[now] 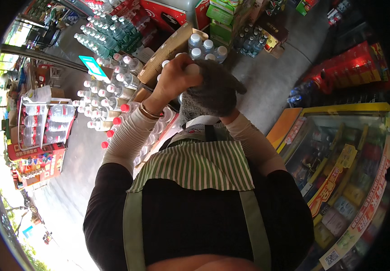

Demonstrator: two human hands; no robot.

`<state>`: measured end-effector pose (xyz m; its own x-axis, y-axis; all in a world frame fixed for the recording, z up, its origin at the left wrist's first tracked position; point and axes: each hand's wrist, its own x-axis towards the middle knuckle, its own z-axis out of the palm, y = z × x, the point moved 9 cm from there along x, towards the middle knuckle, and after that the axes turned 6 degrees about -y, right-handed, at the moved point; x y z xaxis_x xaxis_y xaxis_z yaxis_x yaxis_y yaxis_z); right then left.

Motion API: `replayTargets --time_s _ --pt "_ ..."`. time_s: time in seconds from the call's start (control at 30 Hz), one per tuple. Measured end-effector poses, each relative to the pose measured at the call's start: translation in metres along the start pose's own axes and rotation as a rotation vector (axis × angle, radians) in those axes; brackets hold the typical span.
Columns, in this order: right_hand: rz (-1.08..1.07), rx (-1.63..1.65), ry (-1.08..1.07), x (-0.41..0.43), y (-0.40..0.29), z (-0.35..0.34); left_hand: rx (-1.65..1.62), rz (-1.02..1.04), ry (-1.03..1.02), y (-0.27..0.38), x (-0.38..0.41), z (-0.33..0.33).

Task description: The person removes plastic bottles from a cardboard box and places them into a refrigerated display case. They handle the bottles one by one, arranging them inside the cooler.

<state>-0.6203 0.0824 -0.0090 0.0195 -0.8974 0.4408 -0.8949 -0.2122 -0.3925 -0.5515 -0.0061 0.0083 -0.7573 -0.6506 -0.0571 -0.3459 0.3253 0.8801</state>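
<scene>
My left hand (175, 76) is bare, with a bracelet at the wrist, its fingers curled beside a pale round top (192, 69) that looks like a bottle cap. Against it presses my right hand (219, 88), covered by dark grey fabric. A lighter grey fuzzy cloth (190, 109) hangs below; whether glove and cloth are separate pieces is unclear. Whatever lies beneath the round top is hidden by the fabric. Just beyond my hands, white-capped bottles (196, 52) stand close together beside an open cardboard carton (167, 50).
Clear bottles with pale caps (108, 101) and red-capped bottles (117, 121) crowd the left side. Green bottles (117, 34) are grouped behind, near stacked green cartons (220, 20). A glass-topped chest freezer (344, 105) stands at right. Racked large water bottles (32, 122) are far left.
</scene>
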Motion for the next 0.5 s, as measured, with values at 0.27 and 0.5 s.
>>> replayTargets --time_s 0.27,0.5 --pt "0.145 0.096 0.191 -0.037 0.049 -0.006 -0.071 -0.080 0.058 0.009 -0.004 -0.013" --pt "0.393 0.573 0.073 -0.080 0.140 0.023 0.115 0.245 0.131 0.033 -0.001 -0.012"
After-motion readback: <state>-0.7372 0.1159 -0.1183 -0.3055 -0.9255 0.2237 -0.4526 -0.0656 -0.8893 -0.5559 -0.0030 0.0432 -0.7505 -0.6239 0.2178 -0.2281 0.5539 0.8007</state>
